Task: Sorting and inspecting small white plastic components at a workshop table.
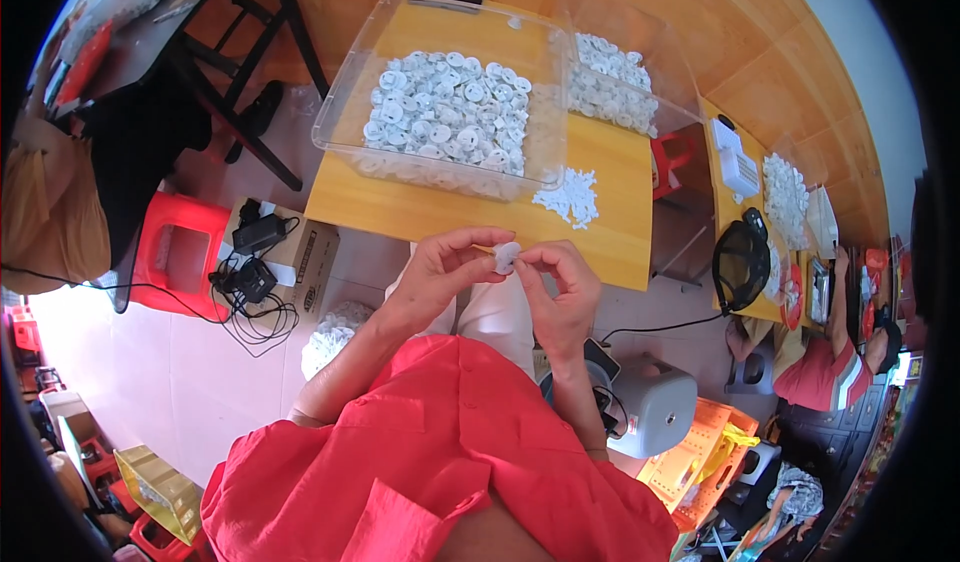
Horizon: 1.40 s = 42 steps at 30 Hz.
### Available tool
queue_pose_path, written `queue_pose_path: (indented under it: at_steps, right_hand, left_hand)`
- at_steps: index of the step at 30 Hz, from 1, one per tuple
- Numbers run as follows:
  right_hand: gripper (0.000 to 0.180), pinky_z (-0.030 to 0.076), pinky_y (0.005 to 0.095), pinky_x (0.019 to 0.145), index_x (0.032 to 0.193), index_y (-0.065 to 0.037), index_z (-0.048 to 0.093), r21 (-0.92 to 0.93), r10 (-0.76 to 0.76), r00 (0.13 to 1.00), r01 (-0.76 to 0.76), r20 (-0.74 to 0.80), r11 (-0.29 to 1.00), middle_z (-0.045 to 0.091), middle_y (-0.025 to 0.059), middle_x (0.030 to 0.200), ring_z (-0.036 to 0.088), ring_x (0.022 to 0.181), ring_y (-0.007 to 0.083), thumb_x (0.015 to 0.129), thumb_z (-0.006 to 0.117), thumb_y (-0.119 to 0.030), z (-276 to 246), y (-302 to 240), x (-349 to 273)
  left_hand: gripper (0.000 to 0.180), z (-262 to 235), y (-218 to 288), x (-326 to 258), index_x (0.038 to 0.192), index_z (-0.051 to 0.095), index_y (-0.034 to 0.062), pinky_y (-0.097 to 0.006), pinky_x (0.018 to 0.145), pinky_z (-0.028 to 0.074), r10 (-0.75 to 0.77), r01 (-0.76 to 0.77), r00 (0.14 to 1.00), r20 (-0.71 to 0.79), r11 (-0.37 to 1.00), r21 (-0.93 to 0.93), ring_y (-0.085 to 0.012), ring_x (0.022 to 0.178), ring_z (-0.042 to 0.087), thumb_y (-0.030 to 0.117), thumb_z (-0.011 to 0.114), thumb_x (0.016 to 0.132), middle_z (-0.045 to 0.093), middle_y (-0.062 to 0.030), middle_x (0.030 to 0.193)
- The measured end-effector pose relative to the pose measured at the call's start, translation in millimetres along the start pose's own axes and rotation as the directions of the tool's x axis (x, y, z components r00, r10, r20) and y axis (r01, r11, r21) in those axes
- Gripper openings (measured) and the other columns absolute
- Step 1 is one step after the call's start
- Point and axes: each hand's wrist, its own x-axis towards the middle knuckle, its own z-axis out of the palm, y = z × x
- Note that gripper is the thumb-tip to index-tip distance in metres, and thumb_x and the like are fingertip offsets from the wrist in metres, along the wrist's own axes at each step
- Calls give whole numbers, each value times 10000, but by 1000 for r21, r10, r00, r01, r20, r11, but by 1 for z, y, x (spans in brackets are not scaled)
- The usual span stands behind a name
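Observation:
A small whitish round plastic disc is held up in front of my chest, near the table's front edge. My left hand pinches it between thumb and fingers from the left. From the right, the fingertips of my right hand close on its edge; whether they also hold a smaller piece is too small to tell. Beyond my hands, a loose pile of small white pieces lies on the yellow table. A large clear plastic bin stands behind, full of similar white round discs.
Another clear bin of white pieces stands at the back right. On the left are a red stool and a cardboard box with black adapters and cables. A grey stool and an orange crate are by my right side. Other people sit at both sides.

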Motion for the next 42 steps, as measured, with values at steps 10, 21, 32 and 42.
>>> queue_pose_path:
  at_steps: [10,21,32,42]
  right_hand:
    - [103,465,271,564,781,0,576,-210,-136,991,131,-12,969,575,100,741,585,631,205,710,615,63,5,-8,-1]
    - [119,477,254,581,804,5,588,-194,-89,995,97,49,976,586,98,760,602,657,187,711,629,68,1,-11,1]
    - [74,450,220,651,823,32,568,-1,65,997,-65,34,998,566,66,765,550,704,114,757,594,53,-8,-4,-6]
    - [50,430,271,573,772,13,521,-230,-111,994,111,13,967,532,101,706,538,611,200,753,565,26,-2,-12,-3]
  left_hand:
    - [309,-1,-5,1,1131,515,-2,-270,819,470,40,-40,999,17,999,-11,-131,935,569,4,568,826,589,-66,1018]
    - [278,1,-4,0,1091,552,9,-214,789,447,51,-52,998,23,999,14,-78,866,566,18,596,816,602,-41,960]
    - [281,6,-1,0,1089,545,-1,-234,809,451,12,-11,999,35,1000,-20,-101,905,567,19,599,815,605,-47,970]
    - [273,6,-7,0,1082,541,-10,-271,809,477,52,-51,998,35,999,-15,-133,918,570,-21,577,811,590,-62,990]
